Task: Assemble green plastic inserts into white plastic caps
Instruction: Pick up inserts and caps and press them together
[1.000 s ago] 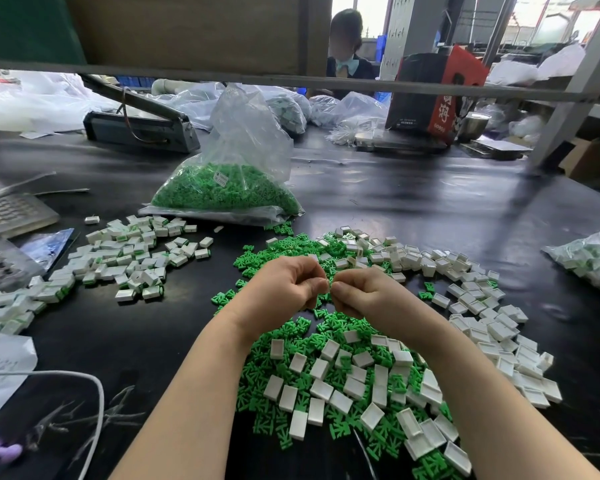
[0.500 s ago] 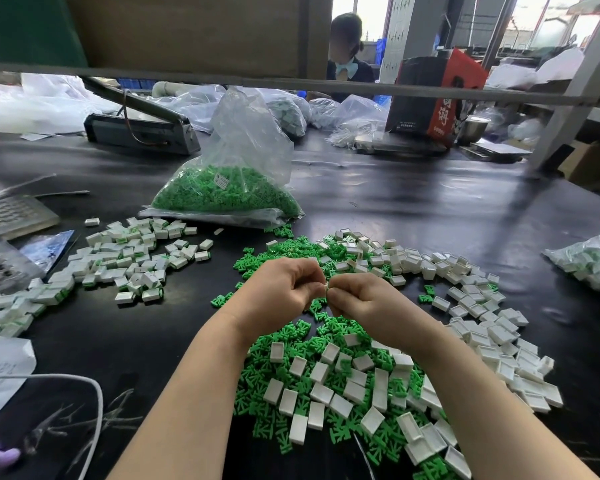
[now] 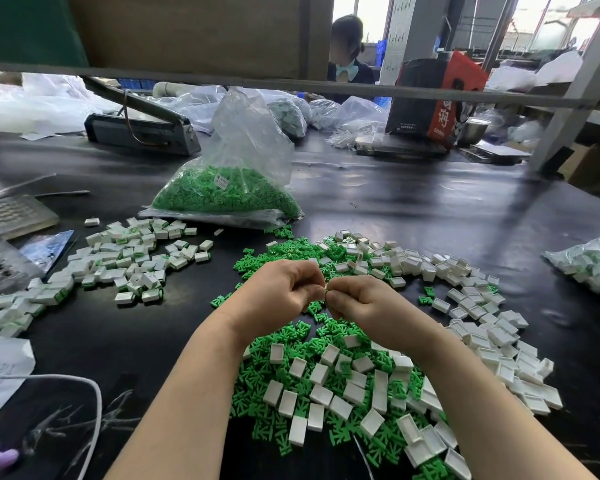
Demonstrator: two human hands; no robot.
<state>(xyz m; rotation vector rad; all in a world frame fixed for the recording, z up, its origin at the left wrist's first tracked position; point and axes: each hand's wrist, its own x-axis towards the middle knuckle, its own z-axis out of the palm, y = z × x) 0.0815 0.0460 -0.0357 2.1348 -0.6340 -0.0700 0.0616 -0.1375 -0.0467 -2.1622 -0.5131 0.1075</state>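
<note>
We see a black table (image 3: pixel 413 216) carrying a mixed heap of green inserts (image 3: pixel 293 332) and white caps (image 3: pixel 478 296), assembled caps (image 3: pixel 132 261) at left, a bag (image 3: pixel 229 192) of inserts behind, and another bag (image 3: pixel 593 265) at right.

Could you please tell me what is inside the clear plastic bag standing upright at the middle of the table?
The clear plastic bag holds a heap of green inserts filling its lower part, with a small white label showing. Anything buried deeper in the heap cannot be seen.

Left hand (image 3: pixel 284 296) and right hand (image 3: pixel 364 303) raised side by side, knuckles up, fingers curled, fingertips meeting in a pinch; bare forearms angled inward.
</note>
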